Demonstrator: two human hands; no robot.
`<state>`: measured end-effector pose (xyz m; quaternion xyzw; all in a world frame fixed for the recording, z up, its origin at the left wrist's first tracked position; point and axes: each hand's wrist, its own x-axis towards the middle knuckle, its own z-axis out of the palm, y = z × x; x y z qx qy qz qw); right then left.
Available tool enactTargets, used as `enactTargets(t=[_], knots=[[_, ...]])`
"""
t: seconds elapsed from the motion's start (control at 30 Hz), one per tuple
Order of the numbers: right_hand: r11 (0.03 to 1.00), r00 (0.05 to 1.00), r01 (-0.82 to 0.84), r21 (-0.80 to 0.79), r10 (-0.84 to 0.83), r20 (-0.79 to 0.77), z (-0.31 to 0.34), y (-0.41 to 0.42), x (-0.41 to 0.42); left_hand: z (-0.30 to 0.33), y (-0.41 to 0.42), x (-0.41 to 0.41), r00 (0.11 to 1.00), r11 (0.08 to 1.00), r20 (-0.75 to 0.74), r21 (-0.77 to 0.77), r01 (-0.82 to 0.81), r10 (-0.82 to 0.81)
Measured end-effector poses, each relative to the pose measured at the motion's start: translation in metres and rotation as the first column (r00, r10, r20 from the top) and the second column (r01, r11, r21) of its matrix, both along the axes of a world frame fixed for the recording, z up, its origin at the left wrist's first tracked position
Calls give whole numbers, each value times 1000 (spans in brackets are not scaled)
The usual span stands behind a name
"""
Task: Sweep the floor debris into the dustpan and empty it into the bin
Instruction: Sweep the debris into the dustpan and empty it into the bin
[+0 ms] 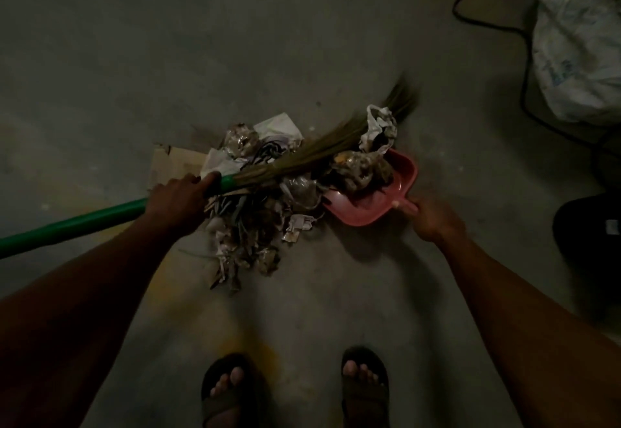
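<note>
In the dim head view, the left hand (178, 200) has its grip closed round the green broom handle (77, 222) just behind the straw bristles (322, 145), which lie across a heap of floor debris (262, 199) of crumpled paper, wrappers and wires. The right hand (431, 217) grips the short handle of the pink dustpan (369, 205), which sits on the concrete floor (168, 58) at the right edge of the heap with some debris already in its mouth. A flat piece of cardboard (174, 165) lies left of the heap, a white plastic bag (578, 41) sits at far right beside a black cable (484, 7), and two sandalled feet (295, 390) stand below.
</note>
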<state>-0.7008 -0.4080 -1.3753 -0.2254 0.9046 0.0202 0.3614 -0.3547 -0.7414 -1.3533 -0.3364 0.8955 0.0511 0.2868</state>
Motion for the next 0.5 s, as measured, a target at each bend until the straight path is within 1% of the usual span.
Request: enactTargets(t=[0.13, 0.27, 0.33, 0.5], knots=[[995, 996, 76, -64, -73, 46, -6, 14, 20, -5, 24, 24, 999, 999, -10, 15, -51, 51], [986, 988, 143, -89, -137, 71, -19, 25, 34, -7, 50, 41, 991, 991, -28, 28, -128, 129], [981, 986, 162, -104, -156, 65, -20, 29, 42, -5, 60, 43, 981, 981, -30, 44, -191, 192], [963, 984, 176, -204, -179, 5, -21, 41, 54, 0, 76, 42, 950, 951, -68, 81, -299, 304]])
